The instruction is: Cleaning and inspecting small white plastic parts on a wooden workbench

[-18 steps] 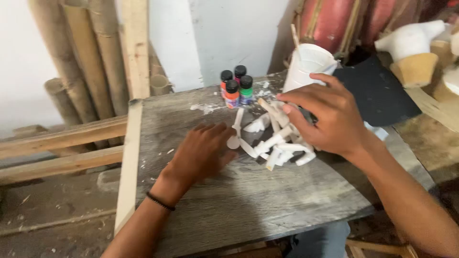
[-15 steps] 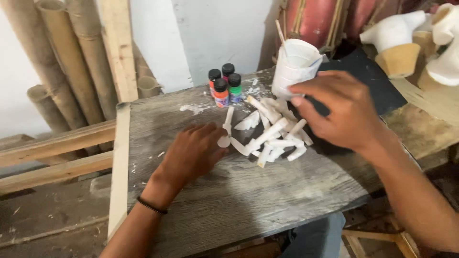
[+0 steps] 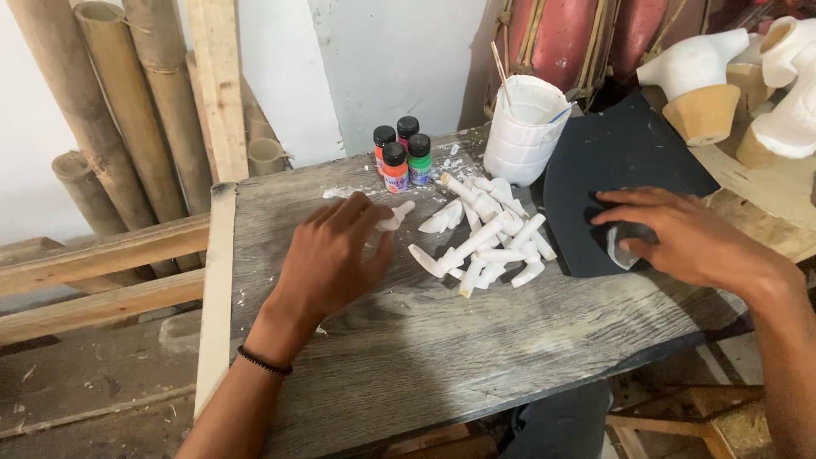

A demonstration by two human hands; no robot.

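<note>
My left hand [image 3: 333, 255] rests flat on the grey wooden table [image 3: 408, 340], fingers spread, its fingertips touching a white spoon-shaped piece [image 3: 396, 216]. A pile of white plaster pieces [image 3: 489, 234] lies just right of it. My right hand [image 3: 680, 240] lies on a black sheet [image 3: 603, 170] at the table's right side, fingers over a small pale piece [image 3: 619, 246] that is partly hidden. Whether it grips that piece I cannot tell.
Several small paint bottles [image 3: 398, 155] with black caps stand at the table's back edge. A white cup [image 3: 524, 129] with sticks stands beside the black sheet. Bamboo poles [image 3: 127, 102] and wooden planks [image 3: 102, 255] lie left. White and tan forms [image 3: 714, 85] sit at the upper right.
My right hand has moved right, from over the pile of white pieces to the black sheet. My left hand has stayed flat on the table by the spoon-shaped piece.
</note>
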